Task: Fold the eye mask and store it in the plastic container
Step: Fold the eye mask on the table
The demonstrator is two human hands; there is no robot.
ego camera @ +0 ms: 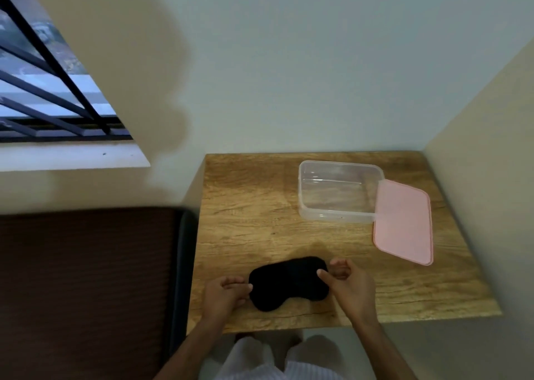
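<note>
A black eye mask (287,283) lies flat and unfolded on the wooden table (245,220), near its front edge. My left hand (224,294) pinches the mask's left end with thumb and fingers. My right hand (345,283) pinches its right end, thumb on top. A clear plastic container (338,191) stands open and empty at the back right of the table. Its pink lid (403,220) leans with one edge on the container's right rim and the rest on the table.
Walls close the table in at the back and the right. A dark brown mattress or cushion (86,278) butts against the table's left side. A barred window (43,76) is at upper left. My legs in white cloth (260,359) show below the table's front edge.
</note>
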